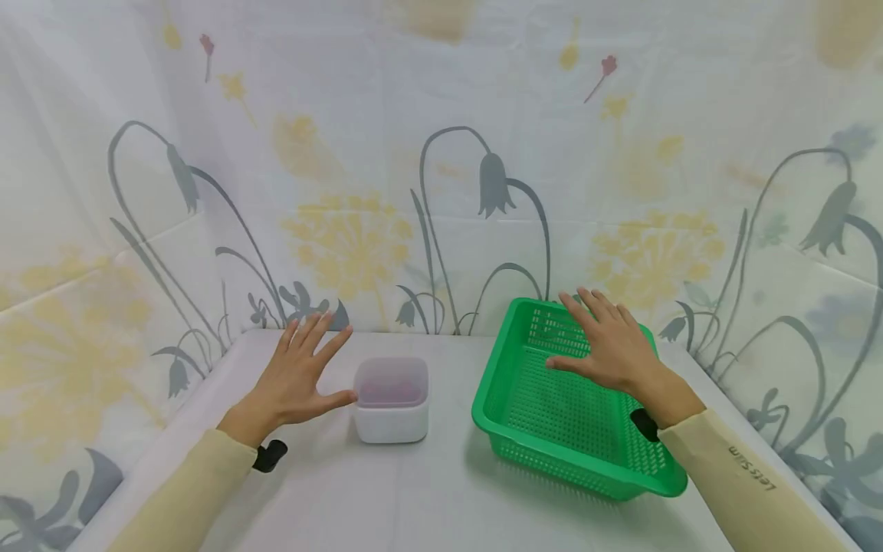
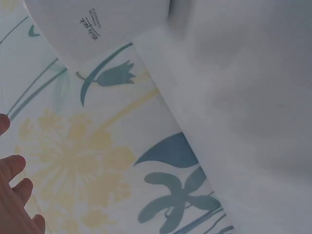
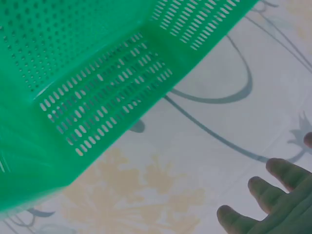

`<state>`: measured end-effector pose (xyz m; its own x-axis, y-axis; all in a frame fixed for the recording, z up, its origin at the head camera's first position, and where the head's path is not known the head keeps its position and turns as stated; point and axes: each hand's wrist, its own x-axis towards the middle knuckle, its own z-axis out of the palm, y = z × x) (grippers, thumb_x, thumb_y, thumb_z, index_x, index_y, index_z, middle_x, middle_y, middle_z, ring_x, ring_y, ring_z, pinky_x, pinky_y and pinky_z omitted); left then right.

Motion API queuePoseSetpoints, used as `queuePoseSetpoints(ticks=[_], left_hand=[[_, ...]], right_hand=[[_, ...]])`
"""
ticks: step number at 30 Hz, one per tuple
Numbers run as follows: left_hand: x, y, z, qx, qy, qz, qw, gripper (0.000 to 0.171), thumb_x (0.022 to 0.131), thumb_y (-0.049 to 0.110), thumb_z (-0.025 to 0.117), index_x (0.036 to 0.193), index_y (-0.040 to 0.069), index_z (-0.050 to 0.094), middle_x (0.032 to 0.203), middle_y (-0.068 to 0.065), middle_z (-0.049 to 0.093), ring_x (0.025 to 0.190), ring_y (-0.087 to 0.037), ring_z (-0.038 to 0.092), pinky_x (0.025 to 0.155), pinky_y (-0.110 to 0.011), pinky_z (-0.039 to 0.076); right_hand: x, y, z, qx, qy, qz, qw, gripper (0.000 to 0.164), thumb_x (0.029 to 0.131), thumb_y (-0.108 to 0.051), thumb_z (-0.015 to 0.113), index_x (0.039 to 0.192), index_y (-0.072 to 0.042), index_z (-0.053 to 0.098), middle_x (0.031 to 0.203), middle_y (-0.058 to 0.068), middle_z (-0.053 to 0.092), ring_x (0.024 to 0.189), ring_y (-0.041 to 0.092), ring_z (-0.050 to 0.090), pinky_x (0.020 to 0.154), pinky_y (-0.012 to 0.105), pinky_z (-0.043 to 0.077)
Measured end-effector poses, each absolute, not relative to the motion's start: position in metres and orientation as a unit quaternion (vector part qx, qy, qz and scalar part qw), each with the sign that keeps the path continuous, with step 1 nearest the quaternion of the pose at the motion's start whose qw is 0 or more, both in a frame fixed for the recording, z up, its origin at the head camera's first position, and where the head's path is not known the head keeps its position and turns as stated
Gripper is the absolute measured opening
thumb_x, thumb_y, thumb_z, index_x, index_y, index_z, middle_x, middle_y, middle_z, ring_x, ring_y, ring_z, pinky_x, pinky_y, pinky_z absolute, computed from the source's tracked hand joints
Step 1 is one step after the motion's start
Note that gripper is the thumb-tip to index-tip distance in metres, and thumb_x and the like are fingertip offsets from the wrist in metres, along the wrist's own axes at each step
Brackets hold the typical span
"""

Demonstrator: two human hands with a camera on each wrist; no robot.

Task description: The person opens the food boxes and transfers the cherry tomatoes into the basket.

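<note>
My left hand (image 1: 303,376) hovers with fingers spread and holds nothing. Just right of its thumb stands a small white square tub (image 1: 391,425), with pinkish contents blurred inside; whether the thumb touches it I cannot tell. In the left wrist view, the printed side of the white tub (image 2: 117,29) shows at the top and fingertips (image 2: 13,165) at the left edge. Above a green perforated plastic basket (image 1: 552,460), my right hand (image 1: 610,345) is held with fingers extended, gripping nothing. The right wrist view has the green basket (image 3: 161,102) at upper left, apart from the fingers (image 3: 268,195).
A white table surface (image 1: 331,498) lies under the tub and basket. Behind it and at both sides hangs a white cloth (image 1: 386,92) printed with grey bellflowers and yellow blossoms. The basket sits at the right, near the back edge.
</note>
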<state>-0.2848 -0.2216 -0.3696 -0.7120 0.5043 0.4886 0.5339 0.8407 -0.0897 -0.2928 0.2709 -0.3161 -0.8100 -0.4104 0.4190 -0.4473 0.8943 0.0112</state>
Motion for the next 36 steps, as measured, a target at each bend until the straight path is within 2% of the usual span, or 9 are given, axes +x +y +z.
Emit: queuePoseSetpoints(ticks=[6, 12, 16, 24, 36], left_hand=[[-0.282, -0.214, -0.365, -0.317, -0.898, -0.042, 0.301, 0.086, 0.077, 0.061, 0.066, 0.145, 0.014, 0.041, 0.152, -0.017, 0.028, 0.140, -0.036, 0.022, 0.114, -0.057, 0.009], [-0.275, -0.205, -0.360, -0.351, -0.878, -0.064, 0.319, 0.083, 0.078, 0.061, 0.065, 0.143, 0.013, 0.043, 0.150, -0.017, 0.031, 0.138, -0.037, 0.027, 0.114, -0.054, 0.012], [-0.272, -0.199, -0.358, -0.367, -0.871, -0.075, 0.319, 0.082, 0.079, 0.059, 0.066, 0.142, 0.012, 0.044, 0.151, -0.016, 0.031, 0.136, -0.037, 0.030, 0.114, -0.054, 0.014], [-0.264, -0.196, -0.361, -0.387, -0.861, -0.090, 0.318, 0.079, 0.079, 0.056, 0.067, 0.140, 0.010, 0.047, 0.150, -0.016, 0.033, 0.133, -0.036, 0.035, 0.108, -0.056, 0.027], [-0.253, -0.198, -0.367, -0.381, -0.863, -0.114, 0.311, 0.080, 0.077, 0.053, 0.071, 0.141, 0.010, 0.046, 0.150, -0.014, 0.034, 0.132, -0.034, 0.038, 0.103, -0.053, 0.035]], right_hand=[[-0.285, 0.263, -0.306, 0.250, -0.935, 0.062, 0.244, 0.091, 0.079, -0.054, 0.072, 0.150, -0.013, 0.030, 0.150, 0.021, 0.030, 0.134, 0.045, 0.029, 0.105, 0.061, 0.028], [-0.273, 0.243, -0.297, 0.267, -0.929, 0.086, 0.240, 0.089, 0.080, -0.050, 0.073, 0.150, -0.016, 0.031, 0.150, 0.017, 0.031, 0.134, 0.042, 0.031, 0.103, 0.061, 0.032], [-0.264, 0.229, -0.296, 0.284, -0.922, 0.089, 0.248, 0.090, 0.078, -0.050, 0.074, 0.150, -0.017, 0.032, 0.150, 0.015, 0.033, 0.134, 0.041, 0.033, 0.101, 0.061, 0.035], [-0.252, 0.200, -0.301, 0.311, -0.915, 0.096, 0.240, 0.090, 0.078, -0.055, 0.071, 0.150, -0.019, 0.032, 0.150, 0.012, 0.034, 0.135, 0.037, 0.034, 0.104, 0.058, 0.035], [-0.241, 0.162, -0.314, 0.327, -0.912, 0.130, 0.213, 0.089, 0.079, -0.058, 0.069, 0.152, -0.026, 0.028, 0.151, 0.007, 0.034, 0.133, 0.034, 0.038, 0.101, 0.056, 0.040]])
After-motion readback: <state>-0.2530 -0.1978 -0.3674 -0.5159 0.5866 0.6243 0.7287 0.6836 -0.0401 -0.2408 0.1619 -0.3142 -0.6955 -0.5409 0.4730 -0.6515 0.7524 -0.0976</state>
